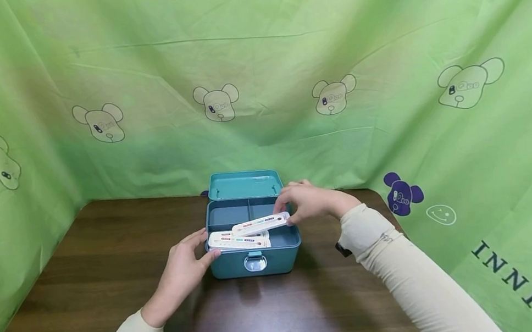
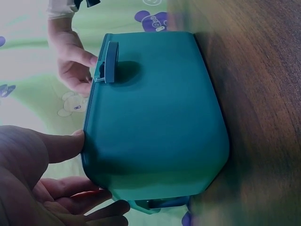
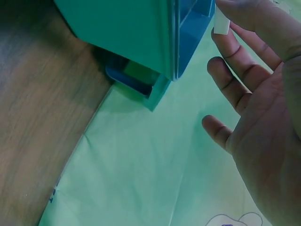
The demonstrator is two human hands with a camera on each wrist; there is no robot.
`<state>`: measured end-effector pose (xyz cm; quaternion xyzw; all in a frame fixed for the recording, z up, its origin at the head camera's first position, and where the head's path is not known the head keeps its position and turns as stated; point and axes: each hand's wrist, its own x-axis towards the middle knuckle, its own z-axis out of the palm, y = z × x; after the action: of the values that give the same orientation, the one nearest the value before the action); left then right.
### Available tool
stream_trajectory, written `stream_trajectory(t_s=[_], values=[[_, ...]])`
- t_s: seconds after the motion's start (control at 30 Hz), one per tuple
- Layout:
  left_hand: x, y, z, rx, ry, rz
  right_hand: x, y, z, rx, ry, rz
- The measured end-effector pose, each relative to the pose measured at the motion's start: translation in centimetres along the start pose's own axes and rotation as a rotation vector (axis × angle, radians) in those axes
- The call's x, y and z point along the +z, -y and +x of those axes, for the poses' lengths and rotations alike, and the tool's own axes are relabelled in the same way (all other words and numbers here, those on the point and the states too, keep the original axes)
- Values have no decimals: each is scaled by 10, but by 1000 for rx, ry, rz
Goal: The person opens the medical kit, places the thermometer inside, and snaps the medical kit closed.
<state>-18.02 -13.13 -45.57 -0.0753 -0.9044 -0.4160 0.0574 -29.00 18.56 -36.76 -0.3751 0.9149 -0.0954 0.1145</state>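
A teal storage box (image 1: 278, 261) with its lid (image 1: 244, 184) folded back stands on the brown table. Thumb and fingers of my left hand (image 1: 181, 268) hold its front left corner at the rim. My right hand (image 1: 312, 202) pinches the right end of a slim white case (image 1: 260, 224) with small coloured print, tilted above the box's front compartment. More slim white cases (image 1: 237, 241) of the same look lie stacked beneath it, at the left. In the right wrist view, only a white end (image 3: 221, 23) shows between thumb and fingers; the remaining fingers are spread.
A divider (image 1: 250, 210) splits the back of the box into two shallow compartments. A clear latch (image 1: 255, 263) sits on the front. In the right wrist view, a handle (image 3: 127, 77) juts out from the box. Green patterned cloth (image 1: 288, 146) hangs behind and beside the table (image 1: 108, 263).
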Motion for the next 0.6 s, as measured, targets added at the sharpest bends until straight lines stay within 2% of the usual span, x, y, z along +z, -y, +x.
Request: stream_trajectory(t_s=[0.6], values=[[0,0,1,-1,-1,1,11,10,13,-51,-7,-54]])
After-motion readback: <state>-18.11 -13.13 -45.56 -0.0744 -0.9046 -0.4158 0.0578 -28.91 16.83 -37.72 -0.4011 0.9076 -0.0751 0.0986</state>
